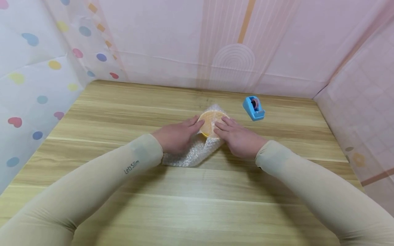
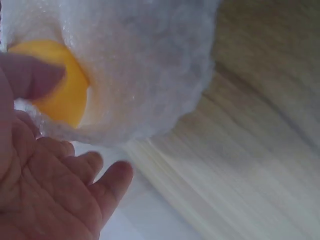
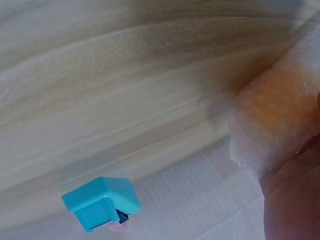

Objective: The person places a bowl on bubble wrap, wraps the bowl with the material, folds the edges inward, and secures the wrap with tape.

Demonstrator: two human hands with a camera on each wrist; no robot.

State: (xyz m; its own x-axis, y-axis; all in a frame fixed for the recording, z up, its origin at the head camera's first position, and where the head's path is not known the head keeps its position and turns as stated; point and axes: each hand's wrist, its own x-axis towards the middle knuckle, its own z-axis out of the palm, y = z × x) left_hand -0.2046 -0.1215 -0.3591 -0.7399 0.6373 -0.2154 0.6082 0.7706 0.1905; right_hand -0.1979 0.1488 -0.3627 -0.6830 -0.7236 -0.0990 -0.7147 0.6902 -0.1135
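A round yellow-orange object [image 1: 209, 124] lies partly wrapped in clear bubble wrap [image 1: 192, 153] near the middle of the table. From the left, my left hand [image 1: 178, 135] touches its edge; in the left wrist view the thumb [image 2: 35, 77] rests on the bare yellow surface, with the other fingers extended below the wrap. On the opposite side, my right hand [image 1: 241, 136] lays straight fingers over the wrap covering the top. The right wrist view shows the orange colour through the wrap [image 3: 280, 100] beside that hand, whose fingers are mostly out of frame.
A blue tape dispenser [image 1: 253, 108] with a small roll stands behind and right of my right hand. The wood-grain table [image 1: 197, 205] meets patterned cloth walls [image 1: 160, 44] at the back and both sides.
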